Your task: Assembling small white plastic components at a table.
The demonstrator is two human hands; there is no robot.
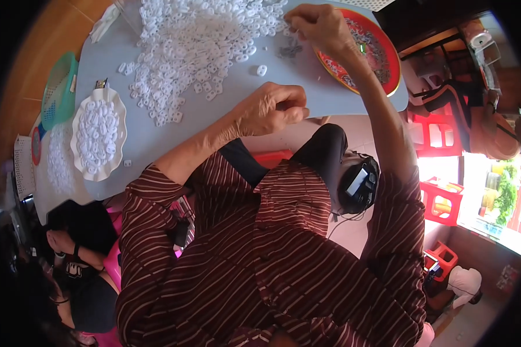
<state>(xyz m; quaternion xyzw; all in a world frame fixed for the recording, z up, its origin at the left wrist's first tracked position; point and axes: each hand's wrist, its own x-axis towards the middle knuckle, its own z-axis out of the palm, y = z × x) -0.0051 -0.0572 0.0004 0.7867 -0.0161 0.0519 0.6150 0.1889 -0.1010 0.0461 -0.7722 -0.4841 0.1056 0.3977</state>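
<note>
My left hand (272, 110) is closed with its fingers curled in, over the table's near edge; whatever its fingertips hold is hidden. Farther away and to the right, my right hand (323, 28) has its fingers pinched together above the tabletop, and anything between them is too small to make out. Just below those fingers lies a little heap of small grey pieces (290, 51). Beside my right wrist is a round red tray (392, 58) with a yellow rim, holding many tiny metallic pieces and a small green item. A big pile of small white plastic pieces with holes (185, 55) spreads across the table.
A scalloped white dish (123, 139) full of white pieces stands at the table's left, near a green basket (69, 72). One white piece (261, 70) lies apart from the pile. Other people sit at lower left and at right, among red plastic stools (440, 201).
</note>
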